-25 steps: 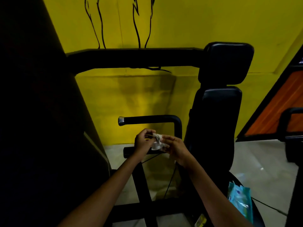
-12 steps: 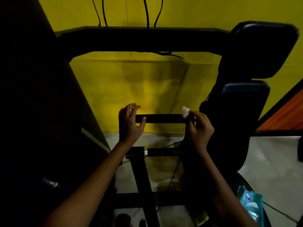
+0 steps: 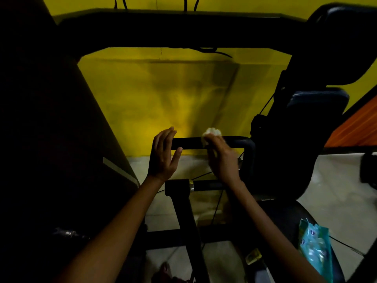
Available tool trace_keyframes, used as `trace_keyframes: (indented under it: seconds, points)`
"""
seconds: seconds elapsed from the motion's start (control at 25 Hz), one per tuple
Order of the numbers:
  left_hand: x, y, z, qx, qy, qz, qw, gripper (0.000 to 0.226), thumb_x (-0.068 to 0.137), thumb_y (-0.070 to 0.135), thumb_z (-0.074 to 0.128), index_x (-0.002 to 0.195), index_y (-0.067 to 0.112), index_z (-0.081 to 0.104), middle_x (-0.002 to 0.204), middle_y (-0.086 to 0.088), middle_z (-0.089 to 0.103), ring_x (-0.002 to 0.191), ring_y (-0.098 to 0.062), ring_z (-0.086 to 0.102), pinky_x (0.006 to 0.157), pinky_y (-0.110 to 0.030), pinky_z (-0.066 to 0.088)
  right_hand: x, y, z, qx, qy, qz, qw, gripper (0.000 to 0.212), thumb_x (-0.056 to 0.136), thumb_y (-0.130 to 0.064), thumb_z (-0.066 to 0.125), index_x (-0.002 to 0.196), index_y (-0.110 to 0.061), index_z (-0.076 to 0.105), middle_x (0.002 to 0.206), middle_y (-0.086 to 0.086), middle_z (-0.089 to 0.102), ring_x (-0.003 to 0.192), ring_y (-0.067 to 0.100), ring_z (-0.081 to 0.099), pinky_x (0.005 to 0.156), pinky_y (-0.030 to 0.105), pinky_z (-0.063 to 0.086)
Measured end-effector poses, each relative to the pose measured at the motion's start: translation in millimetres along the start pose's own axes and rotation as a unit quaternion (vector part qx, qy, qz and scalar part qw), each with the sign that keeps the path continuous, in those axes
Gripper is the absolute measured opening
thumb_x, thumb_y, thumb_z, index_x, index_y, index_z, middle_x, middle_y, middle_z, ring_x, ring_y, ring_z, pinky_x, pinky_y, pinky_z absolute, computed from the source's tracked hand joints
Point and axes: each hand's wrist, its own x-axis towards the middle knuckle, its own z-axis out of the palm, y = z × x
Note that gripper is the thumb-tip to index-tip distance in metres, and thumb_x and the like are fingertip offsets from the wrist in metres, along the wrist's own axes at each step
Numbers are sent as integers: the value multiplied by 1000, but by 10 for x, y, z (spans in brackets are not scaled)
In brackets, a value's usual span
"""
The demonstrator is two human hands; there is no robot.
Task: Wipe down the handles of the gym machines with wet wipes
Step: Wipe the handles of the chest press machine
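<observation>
— Where is the wet wipe [image 3: 212, 132] being held?
— It is being pinched in the right hand [image 3: 221, 158] and pressed on top of the black handle [image 3: 191, 143].
— And the left hand [image 3: 163, 156]?
— It is being kept open at the handle's left end, fingers straight.

Gym: padded machine seat [image 3: 318, 111], black handle [image 3: 191, 143].

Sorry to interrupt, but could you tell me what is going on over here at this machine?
A person is wiping a gym machine's upper handle. The right hand presses a crumpled wet wipe onto the black bar, while the left hand steadies the bar's free end with fingers fairly straight. The lower handle is untouched. A teal pack of wipes lies on the seat at lower right.
</observation>
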Motion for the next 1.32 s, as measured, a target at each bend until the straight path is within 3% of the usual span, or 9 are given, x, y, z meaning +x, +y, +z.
trace_keyframes:
  seconds: [0.12, 0.32, 0.52, 0.64, 0.76, 0.88, 1.0, 1.12, 1.32]
  points:
    - [-24, -32, -7, -94, 19, -91, 991, 55, 101, 40, 26, 127, -3, 48, 132, -21, 48, 120, -22, 45, 97, -19, 37, 54, -333, 363, 47, -89, -81, 992, 32, 78, 10, 57, 107, 0, 68, 112, 18, 66, 108, 34, 62, 96, 46, 44]
    - [16, -125, -54, -21, 28, -45, 998, 53, 103, 34, 21, 107, 0, 62, 107, -15, 62, 96, -22, 54, 80, -31, 40, 119, 18, 123, 2, -148, -186, 971, 44, 70, 18, 58, 108, -3, 68, 116, 13, 65, 111, 29, 61, 107, 35, 36]
    - [-14, -95, 16, -21, 48, -81, 995, 44, 102, 29, 27, 108, 4, 62, 105, -12, 61, 92, -21, 55, 79, -27, 37, 109, 507, -430, -33, -142, -126, 981, 44, 74, 17, 60, 110, -6, 68, 120, 10, 64, 114, 25, 58, 112, 23, 24]
    - [19, -45, -30, -58, 48, -114, 991, 40, 100, 26, 32, 108, 3, 64, 103, -13, 63, 92, -17, 54, 79, -25, 39, 63, 633, -492, -34, -71, -70, 994, 41, 75, 18, 59, 108, -5, 69, 115, 11, 66, 110, 24, 61, 109, 32, 32]
    - [61, -12, -118, -129, 36, -158, 978, 56, 101, 42, 24, 110, 4, 65, 103, -11, 66, 93, -19, 59, 78, -35, 49, 60, 364, -181, -20, -17, -64, 998, 36, 77, 15, 54, 106, -1, 69, 110, 16, 66, 107, 24, 60, 103, 39, 38]
    - [71, -7, -193, -133, 17, -176, 975, 60, 100, 45, 23, 115, 5, 64, 111, -13, 66, 102, -30, 60, 85, -38, 47, 74, -225, 333, 36, -110, -105, 988, 39, 78, 15, 56, 110, -4, 67, 115, 16, 65, 110, 36, 59, 97, 49, 45]
    - [100, 58, -284, -111, -5, -175, 978, 55, 98, 35, 23, 118, 2, 63, 116, -15, 65, 107, -21, 55, 94, -36, 40, 81, -471, 541, 27, -174, -175, 969, 51, 70, 19, 58, 113, -7, 66, 120, 12, 64, 112, 34, 59, 98, 47, 45]
    - [110, 69, -317, -80, -19, -160, 984, 46, 100, 27, 28, 117, 4, 64, 111, -13, 67, 99, -14, 52, 95, -37, 36, 142, -112, 263, -22, -175, -193, 965, 54, 67, 20, 57, 114, -6, 66, 119, 13, 64, 110, 35, 60, 95, 49, 45]
    - [141, 104, -157, 80, -32, -163, 983, 48, 93, 41, 33, 93, 8, 68, 91, -8, 66, 86, -30, 62, 88, -42, 38, 166, 578, -312, -56, -144, -105, 982, 47, 78, 12, 55, 117, -11, 65, 122, 8, 63, 111, 35, 59, 90, 53, 50]
